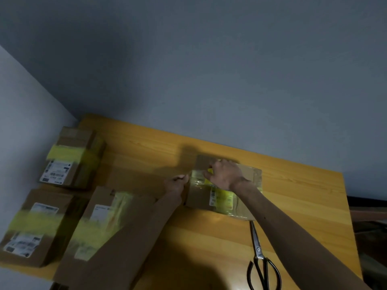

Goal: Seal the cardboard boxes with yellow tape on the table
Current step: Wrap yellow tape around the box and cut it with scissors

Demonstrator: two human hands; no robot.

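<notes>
Under right hand [225, 174]: taped box [201, 197]; left hand [176, 183] at its edge.

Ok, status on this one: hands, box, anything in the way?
Right hand pressing on top of centre box. Left hand at its left edge, fingers closed, contents unclear. Yellow tape across box. Scissors lying near, clear of work.

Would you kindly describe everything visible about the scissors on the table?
The scissors lie flat on the wooden table, near its front right part, just below the box being taped. They look like metal: bright steel blades, shut together and pointing away towards that box, with large dark loop handles nearest the person. Nothing holds them; the right forearm passes close beside them, and both hands are up at the box.
</notes>
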